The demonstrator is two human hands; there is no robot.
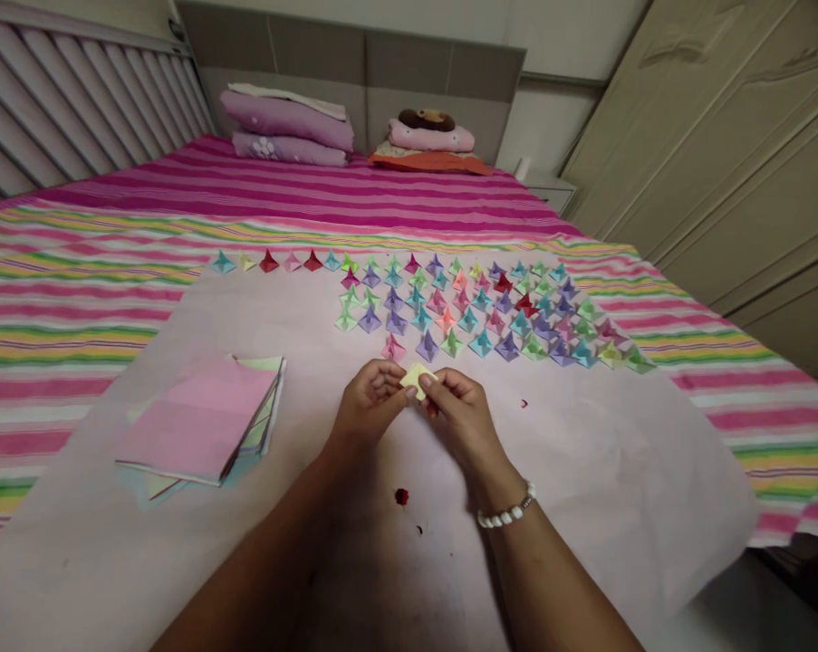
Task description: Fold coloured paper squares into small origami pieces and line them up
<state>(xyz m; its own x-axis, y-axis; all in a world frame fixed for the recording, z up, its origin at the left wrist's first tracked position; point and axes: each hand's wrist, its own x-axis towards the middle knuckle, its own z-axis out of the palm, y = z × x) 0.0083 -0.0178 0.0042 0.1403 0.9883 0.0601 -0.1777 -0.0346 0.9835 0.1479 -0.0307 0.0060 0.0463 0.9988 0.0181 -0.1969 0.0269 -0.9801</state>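
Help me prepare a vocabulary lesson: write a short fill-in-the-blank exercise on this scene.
1. The left hand and right hand hold a folded paper coloured pale ____.
2. A beaded bracelet circles the person's ____ wrist.
3. The paper stack is topped by a ____ sheet.

Missing words: yellow; right; pink.

Both bare arms reach forward from the lower edge, the left arm [265,541] and right arm [558,580] slanting inward. The left hand [370,403] and right hand [461,407] nearly meet, fingers [381,369] curled, thumbs pointing toward each other, each hand closed in a pinch.
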